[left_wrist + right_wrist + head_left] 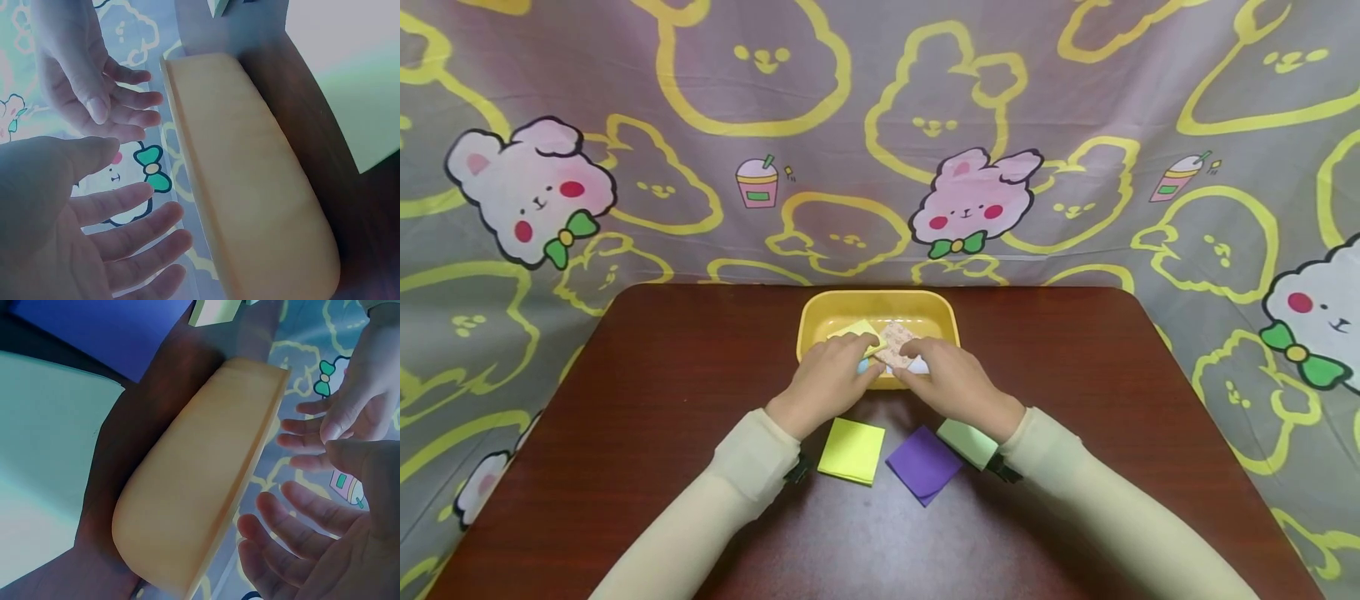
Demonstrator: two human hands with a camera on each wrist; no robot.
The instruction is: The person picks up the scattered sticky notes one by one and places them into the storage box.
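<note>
A yellow plastic tub (880, 294) stands at the back of the table. Inside lie a yellow paper square (863, 327), a pink patterned one (895, 342), and bits of blue and white partly hidden by the hands. My left hand (827, 375) hovers over the tub's left front rim, fingers spread loosely with nothing in them. Opposite it, my right hand (958, 379) is over the right front rim, its fingers relaxed and holding nothing. Both wrist views show the hands above the tub's rim, palms partly facing each other, thumbs close together.
In front of the tub lie a yellow sticky-note pad (852, 451), a purple pad (923, 462) and a light green pad (967, 442), partly under the right wrist. A cartoon-printed curtain (850, 167) hangs behind the dark wooden table (685, 400).
</note>
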